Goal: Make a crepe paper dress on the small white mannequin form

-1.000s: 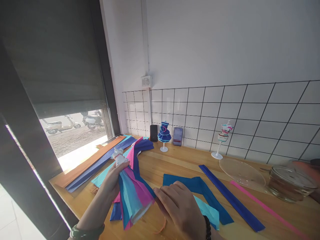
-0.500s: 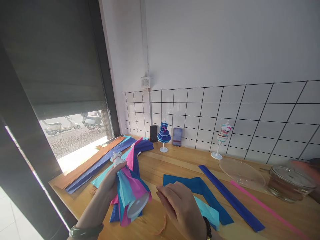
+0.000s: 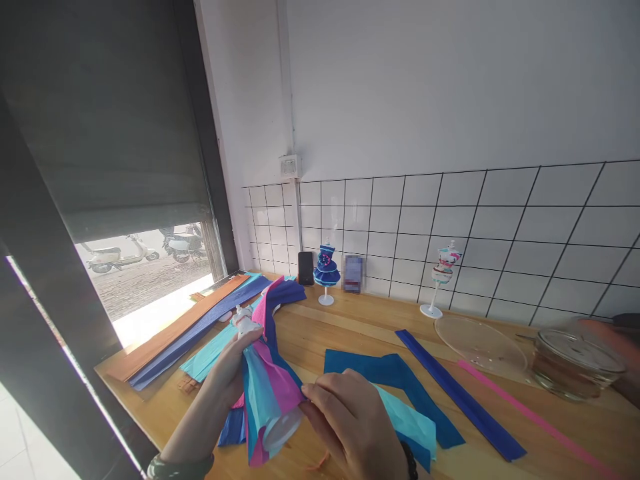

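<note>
My left hand (image 3: 231, 363) is closed around the waist of a small white mannequin (image 3: 245, 319), tilted so its round white base (image 3: 283, 430) faces me. A crepe paper skirt (image 3: 265, 387) in light blue, pink and dark blue hangs over the lower part. With thumb and forefinger, my right hand (image 3: 350, 420) pinches the skirt's right edge near the hem. Beside that hand lie a folded teal crepe strip (image 3: 383, 363) and a light blue piece (image 3: 410, 423). The palm hides part of the mannequin's body.
Crepe strips, including an orange one (image 3: 180, 327), lie at the left. A blue-dressed mannequin (image 3: 327, 270) and a phone (image 3: 305, 268) stand by the wall. Farther right are another mannequin (image 3: 444, 273), a clear disc (image 3: 480, 343), a glass container (image 3: 575, 363) and a blue strip (image 3: 460, 393).
My right hand has moved left and up to the skirt's edge and now pinches it. The mannequin in my left hand has shifted slightly right.
</note>
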The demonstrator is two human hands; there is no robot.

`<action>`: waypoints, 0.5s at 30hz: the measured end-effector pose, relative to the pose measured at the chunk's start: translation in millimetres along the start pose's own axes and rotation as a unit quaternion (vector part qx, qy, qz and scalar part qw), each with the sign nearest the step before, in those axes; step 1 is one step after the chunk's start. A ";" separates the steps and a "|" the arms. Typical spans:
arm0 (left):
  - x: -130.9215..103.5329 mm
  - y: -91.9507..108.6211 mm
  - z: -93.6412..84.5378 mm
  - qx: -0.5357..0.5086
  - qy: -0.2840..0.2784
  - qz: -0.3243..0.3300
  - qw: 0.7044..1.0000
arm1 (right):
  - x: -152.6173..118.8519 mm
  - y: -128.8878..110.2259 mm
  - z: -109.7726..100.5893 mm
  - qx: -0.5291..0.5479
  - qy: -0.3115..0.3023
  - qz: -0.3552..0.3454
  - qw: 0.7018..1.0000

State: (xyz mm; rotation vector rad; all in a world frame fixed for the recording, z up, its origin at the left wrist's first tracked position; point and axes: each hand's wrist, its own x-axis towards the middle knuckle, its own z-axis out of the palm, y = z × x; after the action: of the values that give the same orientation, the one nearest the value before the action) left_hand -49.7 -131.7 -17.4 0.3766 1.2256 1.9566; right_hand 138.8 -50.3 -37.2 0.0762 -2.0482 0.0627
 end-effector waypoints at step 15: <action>13.0 2.0 -17.9 0.013 0.023 0.040 0.999 | 0.6 3.1 -7.3 0.018 0.026 0.011 0.999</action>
State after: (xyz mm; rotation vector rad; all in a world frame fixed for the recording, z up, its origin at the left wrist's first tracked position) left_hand -69.9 -133.7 -26.3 0.4008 1.2838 2.0301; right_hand 144.7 -46.6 -33.4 0.0736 -1.9960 0.1129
